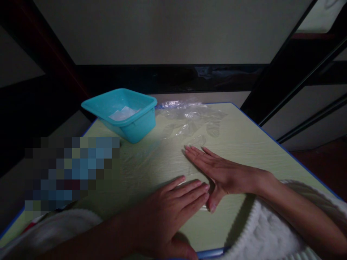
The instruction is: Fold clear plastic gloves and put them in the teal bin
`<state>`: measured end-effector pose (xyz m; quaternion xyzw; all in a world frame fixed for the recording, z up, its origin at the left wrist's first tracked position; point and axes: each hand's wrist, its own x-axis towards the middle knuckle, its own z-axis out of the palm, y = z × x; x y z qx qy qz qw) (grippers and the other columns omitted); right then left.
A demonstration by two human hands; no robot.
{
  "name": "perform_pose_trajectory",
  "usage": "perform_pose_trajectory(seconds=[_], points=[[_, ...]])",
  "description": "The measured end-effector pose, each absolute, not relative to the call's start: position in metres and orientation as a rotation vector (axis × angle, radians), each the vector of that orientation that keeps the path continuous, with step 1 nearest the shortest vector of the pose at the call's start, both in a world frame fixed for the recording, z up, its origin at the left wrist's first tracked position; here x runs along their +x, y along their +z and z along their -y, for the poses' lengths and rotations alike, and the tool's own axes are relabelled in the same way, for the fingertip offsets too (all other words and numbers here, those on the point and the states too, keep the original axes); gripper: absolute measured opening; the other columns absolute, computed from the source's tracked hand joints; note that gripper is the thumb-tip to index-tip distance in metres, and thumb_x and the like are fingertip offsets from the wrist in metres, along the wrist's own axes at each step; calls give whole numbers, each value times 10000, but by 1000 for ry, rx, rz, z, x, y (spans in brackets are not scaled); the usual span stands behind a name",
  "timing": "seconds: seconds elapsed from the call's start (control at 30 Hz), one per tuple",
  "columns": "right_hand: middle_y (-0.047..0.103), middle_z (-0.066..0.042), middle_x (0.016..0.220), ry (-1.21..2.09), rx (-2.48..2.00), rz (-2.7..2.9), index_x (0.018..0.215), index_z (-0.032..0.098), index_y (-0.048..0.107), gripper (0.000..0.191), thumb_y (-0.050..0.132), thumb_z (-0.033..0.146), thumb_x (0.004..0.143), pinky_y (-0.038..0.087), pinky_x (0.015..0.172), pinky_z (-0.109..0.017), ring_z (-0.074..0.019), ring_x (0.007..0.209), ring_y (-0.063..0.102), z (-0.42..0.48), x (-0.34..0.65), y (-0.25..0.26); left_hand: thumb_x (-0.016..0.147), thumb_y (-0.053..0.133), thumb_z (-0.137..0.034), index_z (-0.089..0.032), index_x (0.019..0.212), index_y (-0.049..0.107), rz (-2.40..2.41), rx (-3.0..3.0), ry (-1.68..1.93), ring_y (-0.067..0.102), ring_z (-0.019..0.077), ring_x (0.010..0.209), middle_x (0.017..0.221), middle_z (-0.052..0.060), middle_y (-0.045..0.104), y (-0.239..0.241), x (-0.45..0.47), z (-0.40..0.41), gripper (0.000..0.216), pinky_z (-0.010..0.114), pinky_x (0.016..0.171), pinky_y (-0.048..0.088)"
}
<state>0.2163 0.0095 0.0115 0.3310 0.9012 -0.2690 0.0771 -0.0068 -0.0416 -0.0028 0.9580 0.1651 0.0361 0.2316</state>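
A clear plastic bag or sheet (187,122) lies spread over the pale yellow-green tabletop (252,155), crumpled and shiny toward the far edge and flatter near me. My left hand (173,207) rests palm down on the near part of it, fingers stretched out and thumb apart. My right hand (217,169) lies on the plastic just beyond, its fingers extended to the left and its thumb spread toward me. The left fingertips come close to the right thumb; whether they touch I cannot tell. Neither hand grips anything. The plastic's near edge is hard to make out.
At the back left of the table stands a turquoise plastic basin (141,124) with white sheets or packets (124,113) inside. A blurred-out patch (73,173) covers something at the left edge. Behind the table rises a pale panel (173,32) with a dark band.
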Motion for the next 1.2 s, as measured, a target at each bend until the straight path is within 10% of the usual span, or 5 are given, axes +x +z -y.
perform_pose_trajectory(seconds=[0.6, 1.2], points=[[-116, -207, 1491, -742, 1020, -2692, 1441, 57, -58, 1208, 627, 658, 648, -32, 1107, -465, -289, 1372, -104, -9, 216, 14, 866, 209, -670, -102, 1447, 111, -828, 2745, -43, 71, 199, 1403, 1522, 122, 113, -3, -50, 4, 818, 379, 1130, 60], [-121, -174, 1496, -868, 905, -2690, 1437, 73, -71, 1186, 646, 617, 665, -60, 1105, -451, -267, 1375, -107, -2, 211, 19, 927, 307, -458, -110, 1444, 104, -1096, 2799, 183, 139, 247, 1391, 1517, 148, 137, -6, -43, -7, 656, 429, 1120, 150]])
